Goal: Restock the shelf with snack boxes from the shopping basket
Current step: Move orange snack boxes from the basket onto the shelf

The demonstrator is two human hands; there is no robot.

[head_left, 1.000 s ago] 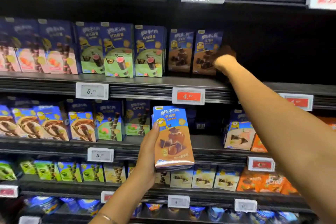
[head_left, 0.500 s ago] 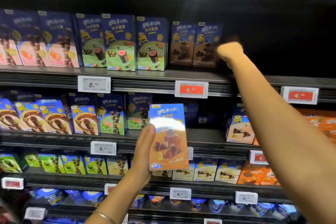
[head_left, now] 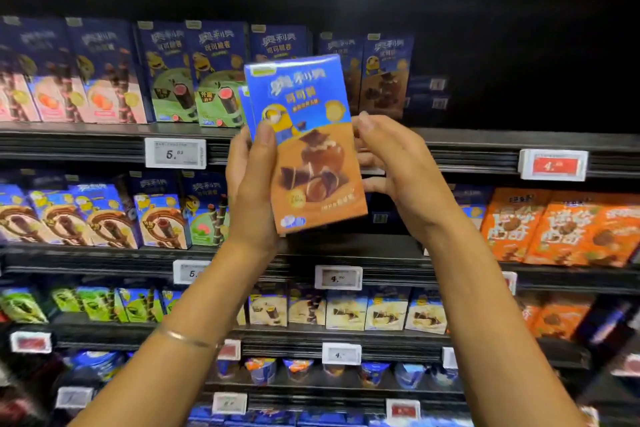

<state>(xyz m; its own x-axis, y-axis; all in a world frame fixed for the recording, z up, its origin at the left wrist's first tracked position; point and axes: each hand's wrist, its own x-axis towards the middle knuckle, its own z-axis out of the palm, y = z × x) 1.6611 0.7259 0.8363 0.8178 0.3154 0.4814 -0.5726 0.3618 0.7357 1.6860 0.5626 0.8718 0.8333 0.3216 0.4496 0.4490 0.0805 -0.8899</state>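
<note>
Right hand (head_left: 398, 166) had left the shelf (head_left: 485, 142) and joined left hand (head_left: 252, 180), both clasping the snack box (head_left: 304, 146), ready for shelving.

blue-and-orange snack box (head_left: 304, 146), upright and slightly tilted, held up before the shelf (head_left: 485, 142) of matching boxes (head_left: 381, 76).

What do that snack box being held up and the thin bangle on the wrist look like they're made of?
Snack box: seemingly printed cardboard with a glossy finish, judging by crisp folded edges and light sheen on its blue top. Bangle: probably polished metal, thin with a pale glint, though too small to be sure.
</note>
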